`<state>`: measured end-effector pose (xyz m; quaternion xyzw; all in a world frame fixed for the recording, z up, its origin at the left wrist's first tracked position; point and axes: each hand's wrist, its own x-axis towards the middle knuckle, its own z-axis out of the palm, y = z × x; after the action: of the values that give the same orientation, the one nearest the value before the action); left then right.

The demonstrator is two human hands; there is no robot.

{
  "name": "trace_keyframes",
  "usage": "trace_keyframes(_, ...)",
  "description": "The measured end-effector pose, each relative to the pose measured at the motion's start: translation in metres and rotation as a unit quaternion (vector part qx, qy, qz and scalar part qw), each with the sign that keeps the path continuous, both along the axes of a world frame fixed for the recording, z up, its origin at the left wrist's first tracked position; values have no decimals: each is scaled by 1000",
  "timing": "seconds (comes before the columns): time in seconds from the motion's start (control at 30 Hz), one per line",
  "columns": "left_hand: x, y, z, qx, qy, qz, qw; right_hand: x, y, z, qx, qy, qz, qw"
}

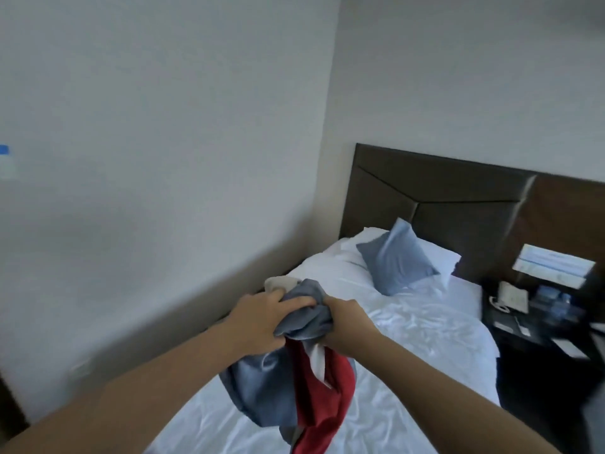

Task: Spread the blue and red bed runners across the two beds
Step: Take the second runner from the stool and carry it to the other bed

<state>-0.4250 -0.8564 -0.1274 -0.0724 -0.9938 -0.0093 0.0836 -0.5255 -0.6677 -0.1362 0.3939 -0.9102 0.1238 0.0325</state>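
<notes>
the blue runner [262, 385] and red runner [324, 398] are held bunched together above the bed [425, 339], gripped tightly by the left hand [258, 319] and right hand [347, 326], likely so they can be separated before spreading.

Blue cushion [396, 257] leans on white pillow [437, 253]; telephone [510, 296] sits on dark nightstand [537, 342].

Room is lit dimly and evenly by soft, cool light. Glare streak is seen on headboard [458, 208]. Nightstand [523, 342] is smeared by motion blur; wall edges are bent by wide-angle distortion.
</notes>
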Motion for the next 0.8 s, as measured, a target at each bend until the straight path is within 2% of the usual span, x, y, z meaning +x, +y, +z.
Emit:
trace_keyframes(0.17,-62,48,13,-60,70,-91,992,-4,61,26,-16,-58,-129,990)
trace_keyframes(0.43,-120,96,19,-65,106,-147,981,-28,109,26,-87,-57,-208,973)
trace_keyframes(0.53,-137,102,17,-26,153,-207,966,-30,119,25,-139,-76,-244,957)
trace_keyframes(0.67,-150,108,-1,136,219,-141,956,-35,132,41,-265,-133,-302,906)
trace_keyframes(0.73,-157,111,-14,209,188,-126,951,-35,135,52,-307,-154,-312,886)
trace_keyframes(0.8,-162,114,-16,249,154,-161,942,-36,134,60,-299,-173,-307,887)
